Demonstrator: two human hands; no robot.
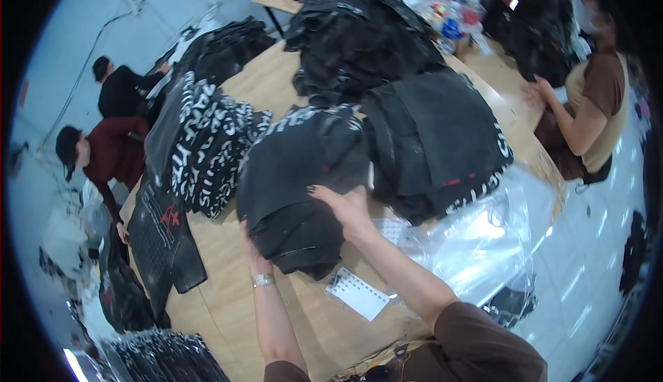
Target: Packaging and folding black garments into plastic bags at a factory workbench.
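One stack of folded black garments [304, 157] between a left hand [257, 256] and a right hand [352, 213]

Head view, looking down at a pale wooden tabletop [214, 313]. The stack lies toward the middle of the tabletop, its loose folds pointing to the near edge. The left hand touches the stack's left side; most of its fingers are hidden by the cloth, so I cannot tell how tightly they hold. A shiny band [263, 280] circles that wrist. The right hand rests on the upper right of the stack, one dark-nailed digit stretched leftward over the cloth; its other fingers are unclear, and I cannot tell whether they grip.

Just beside the near end of the stack lies a white sheet [358, 293] with small dark marks. To the right is a second black stack [442, 140], and clear plastic bags [476, 251] spread toward the near right corner. To the left stands a pile of black garments with white lettering [210, 144]; a black garment with red print [157, 233] lies along the left edge. Toward the far edge rises a large dark heap [366, 43].

Past the left edge, a person in dark red sleeves [117, 147] bends over, near another in black [128, 90]. Past the right edge is a person in tan and brown [597, 106].
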